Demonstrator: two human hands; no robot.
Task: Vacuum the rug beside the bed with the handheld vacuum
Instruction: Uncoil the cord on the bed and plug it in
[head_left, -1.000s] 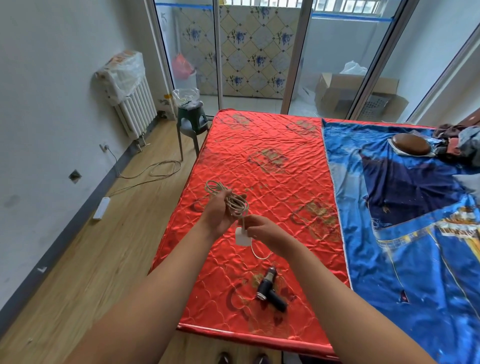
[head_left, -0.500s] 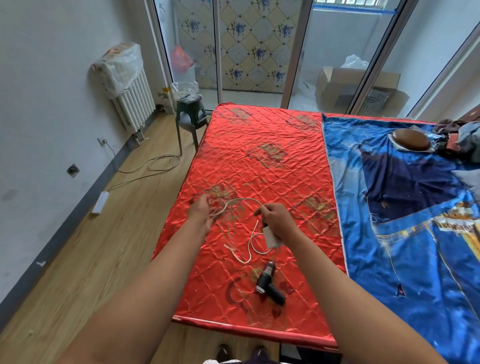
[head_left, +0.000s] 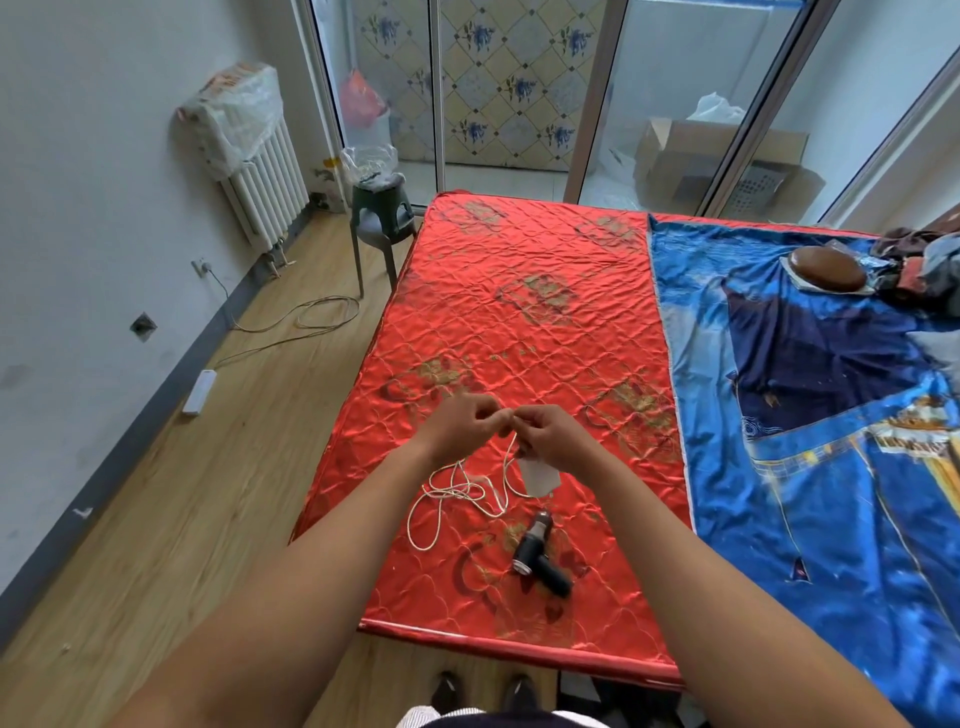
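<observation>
A small black handheld vacuum (head_left: 542, 558) lies on the red quilted bed cover (head_left: 519, 322) near its front edge. Just beyond it, loops of a white cable (head_left: 457, 491) spread over the cover. My left hand (head_left: 460, 426) and my right hand (head_left: 550, 434) meet above the cover, fingertips together, both pinching the cable. A white charger block (head_left: 537, 475) hangs just under my right hand. No rug shows in the view.
Wood floor (head_left: 171, 499) runs along the bed's left side, with a white power strip (head_left: 199, 391) and its wire by the wall. A dark stool (head_left: 382, 218) and a radiator (head_left: 260, 171) stand farther back. A blue sheet (head_left: 810, 441) covers the bed's right half.
The coiled cable has come undone and its loops now lie on the red cover. My hands spread apart, then came back together over the cover. The vacuum has not moved.
</observation>
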